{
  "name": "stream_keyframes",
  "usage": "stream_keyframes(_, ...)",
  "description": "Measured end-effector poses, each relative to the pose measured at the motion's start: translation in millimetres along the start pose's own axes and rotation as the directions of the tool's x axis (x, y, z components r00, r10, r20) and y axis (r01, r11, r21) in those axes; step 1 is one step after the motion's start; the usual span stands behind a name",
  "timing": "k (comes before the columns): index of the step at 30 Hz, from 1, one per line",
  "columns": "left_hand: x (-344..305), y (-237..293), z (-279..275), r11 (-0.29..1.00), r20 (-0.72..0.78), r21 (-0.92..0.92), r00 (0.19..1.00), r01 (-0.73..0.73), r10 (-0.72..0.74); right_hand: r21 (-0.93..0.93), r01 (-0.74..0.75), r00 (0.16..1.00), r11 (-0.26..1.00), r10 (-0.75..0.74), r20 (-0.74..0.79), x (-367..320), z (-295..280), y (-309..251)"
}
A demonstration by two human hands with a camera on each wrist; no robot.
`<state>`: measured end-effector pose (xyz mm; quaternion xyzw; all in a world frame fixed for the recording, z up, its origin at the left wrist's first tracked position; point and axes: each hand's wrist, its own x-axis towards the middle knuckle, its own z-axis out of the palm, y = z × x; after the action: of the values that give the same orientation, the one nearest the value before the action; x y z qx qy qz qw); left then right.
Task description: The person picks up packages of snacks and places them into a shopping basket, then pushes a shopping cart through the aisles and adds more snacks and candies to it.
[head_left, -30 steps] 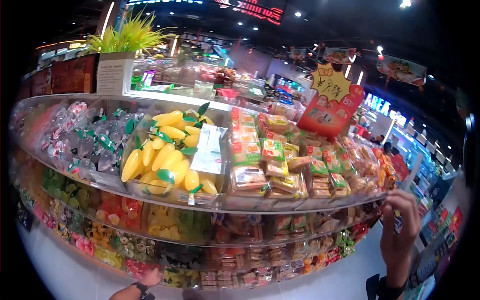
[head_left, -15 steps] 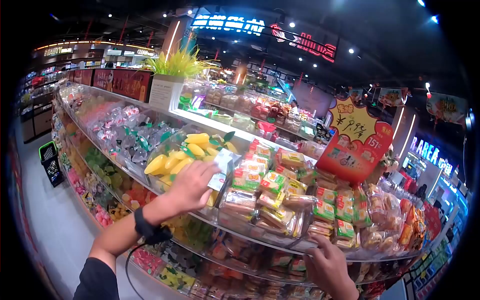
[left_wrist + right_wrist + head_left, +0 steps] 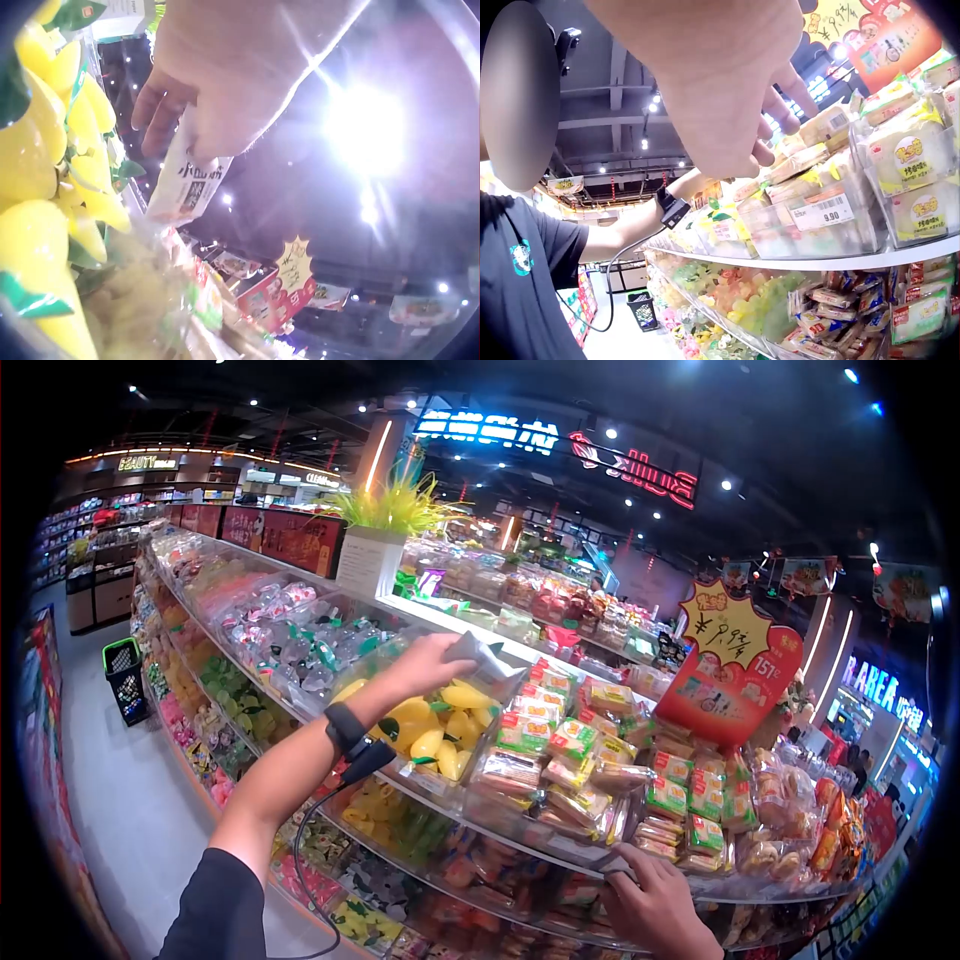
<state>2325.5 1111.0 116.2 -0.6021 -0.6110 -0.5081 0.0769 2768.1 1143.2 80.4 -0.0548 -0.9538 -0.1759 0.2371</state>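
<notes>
My left hand (image 3: 428, 668) pinches a white printed packet (image 3: 485, 655) over the back of a bin of yellow mango-shaped packs (image 3: 425, 725) with green leaves. In the left wrist view, the packet (image 3: 184, 187) hangs between thumb and fingers, dark lettering on its face, beside the yellow packs (image 3: 45, 232). My right hand (image 3: 655, 900) is at the front edge of the shelf, fingers loosely bent, holding nothing. Before it sit wrapped snack packs (image 3: 570, 740) in a clear bin. In the right wrist view, the right hand (image 3: 727, 90) is near that bin's price label (image 3: 825, 214).
Clear-wrapped sweets (image 3: 300, 645) fill the bin to the left. A red price sign (image 3: 728, 680) stands behind the snacks, and a potted grass plant (image 3: 372, 555) at the back. Lower shelves hold more sweets (image 3: 757, 292). A black basket (image 3: 125, 680) stands on the aisle floor.
My left hand came up from low down, reached the white packet lying on the yellow packs, and has lifted it toward the back of the bin. The right hand stays near the shelf edge.
</notes>
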Motion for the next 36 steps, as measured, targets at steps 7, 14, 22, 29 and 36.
stream_keyframes(7, 3, 2, -22, 0.995, 0.041, -0.051, 0.996, 0.084, -0.082, -0.020, -0.051, 0.989, 0.999, 0.048, -0.141, 37, -4, -1)
stream_keyframes(14, -21, 19, -17, 0.980, 0.036, 0.193, 0.999, -0.041, 0.034, -0.039, -0.102, 0.944, 0.994, 0.085, -0.319, 105, -15, 11)
stream_keyframes(22, -30, 36, -7, 0.837, 0.088, 0.260, 0.875, -0.482, 0.477, 0.163, -0.078, 0.965, 0.984, 0.116, -0.235, 189, 3, 12)
stream_keyframes(29, -28, 53, -9, 0.741, 0.043, 0.298, 0.784, -0.602, 0.619, 0.411, -0.125, 0.980, 0.903, 0.177, -0.089, 234, 69, 19)
stream_keyframes(36, -42, -9, 4, 0.790, 0.381, 0.288, 0.822, -0.541, 0.424, 0.202, -0.064, 0.961, 0.977, 0.115, -0.252, 231, 122, 11)
